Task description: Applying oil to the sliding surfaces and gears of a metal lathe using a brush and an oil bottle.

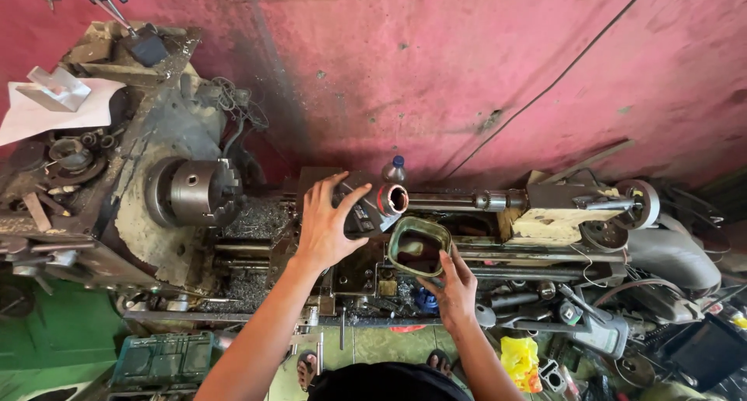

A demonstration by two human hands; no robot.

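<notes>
My left hand (pixel 327 222) lies spread over the dark tool post of a metal lathe (pixel 156 214), fingers apart, right beside a short metal cylinder with a reddish rim (pixel 391 199). My right hand (pixel 453 288) holds the lower edge of a rounded green container (pixel 419 245) that sits on the lathe carriage. The chuck (pixel 194 191) stands to the left of both hands, with metal shavings (pixel 257 222) piled under it.
The tailstock (pixel 576 210) with its handwheel sits at the right. A small bottle (pixel 395 168) stands behind the carriage by the pink wall. A green crate (pixel 163 358) is on the floor at left; a yellow bag (pixel 520 360) and loose tools lie at right.
</notes>
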